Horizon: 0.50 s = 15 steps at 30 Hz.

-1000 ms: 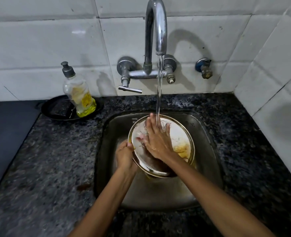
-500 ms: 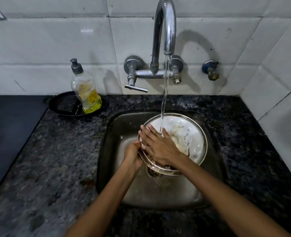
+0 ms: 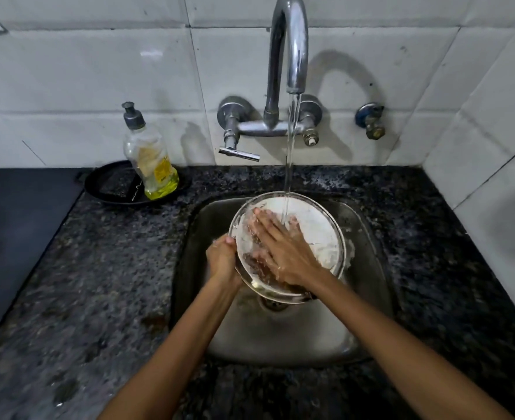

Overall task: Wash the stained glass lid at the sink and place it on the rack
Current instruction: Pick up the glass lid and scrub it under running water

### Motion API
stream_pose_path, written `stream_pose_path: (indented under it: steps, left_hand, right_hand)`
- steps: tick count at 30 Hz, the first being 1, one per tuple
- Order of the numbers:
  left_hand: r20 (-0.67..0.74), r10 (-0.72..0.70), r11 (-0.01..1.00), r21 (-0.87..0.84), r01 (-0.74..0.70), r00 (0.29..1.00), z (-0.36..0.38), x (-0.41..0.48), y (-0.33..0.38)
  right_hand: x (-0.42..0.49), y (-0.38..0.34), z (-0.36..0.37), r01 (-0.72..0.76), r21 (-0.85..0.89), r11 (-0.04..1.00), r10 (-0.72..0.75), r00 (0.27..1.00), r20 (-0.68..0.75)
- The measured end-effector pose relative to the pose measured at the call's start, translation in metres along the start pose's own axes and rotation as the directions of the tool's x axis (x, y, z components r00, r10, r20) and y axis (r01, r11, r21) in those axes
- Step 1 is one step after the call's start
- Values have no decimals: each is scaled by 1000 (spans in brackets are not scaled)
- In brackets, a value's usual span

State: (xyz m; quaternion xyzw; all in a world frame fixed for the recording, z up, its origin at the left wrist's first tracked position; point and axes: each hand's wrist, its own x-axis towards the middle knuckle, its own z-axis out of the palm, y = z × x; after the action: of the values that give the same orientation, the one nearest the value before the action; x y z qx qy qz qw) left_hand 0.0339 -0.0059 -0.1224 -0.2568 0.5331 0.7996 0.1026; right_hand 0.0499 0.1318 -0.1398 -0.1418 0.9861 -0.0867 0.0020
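Note:
A round glass lid [image 3: 316, 228] with a metal rim is held tilted over the steel sink [image 3: 368, 268], under a thin stream of water from the tap [image 3: 289, 56]. My left hand [image 3: 222, 260] grips the lid's left rim. My right hand [image 3: 280, 247] lies flat on the lid's wet inner face, fingers spread toward the upper left. The lid's surface looks whitish and wet, and a brownish patch shows near my right palm. No rack is in view.
A dish soap bottle [image 3: 150, 159] with yellow liquid stands on a black round plate [image 3: 110, 186] at the left of the sink. Dark speckled granite counter [image 3: 83, 283] surrounds the sink. White tiled walls rise behind and at the right. A small valve [image 3: 371, 121] sticks out right of the tap.
The yellow stain seen on the lid a second ago no longer shows. My right hand has slid across the lid's face under the water. The lid sits a little more to the right.

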Motion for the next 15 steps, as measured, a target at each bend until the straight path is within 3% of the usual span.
stream_pose_path:
  steps: [3, 5, 9, 12, 15]
  left_hand:
    - [5, 50, 999, 4, -50, 999, -1, 0, 3]
    - [-42, 23, 998, -53, -25, 999, -6, 0, 6]
    - [-154, -161, 974, -187, 131, 975, -20, 9, 5]
    - [-214, -228, 965, -176, 192, 950, -20, 11, 4]
    - [-138, -257, 966, -77, 248, 957, -18, 4, 12]
  right_hand:
    - [-7, 16, -1, -154, 3, 988, 154, 986, -66]
    - [-15, 18, -5, -235, -48, 971, 235, 972, -18]
    - [-37, -11, -11, -16, -165, 986, 29, 997, 78]
    - [-47, -10, -22, 145, -291, 945, -140, 989, 39]
    - [-40, 1, -49, 246, -195, 949, -251, 968, -1]
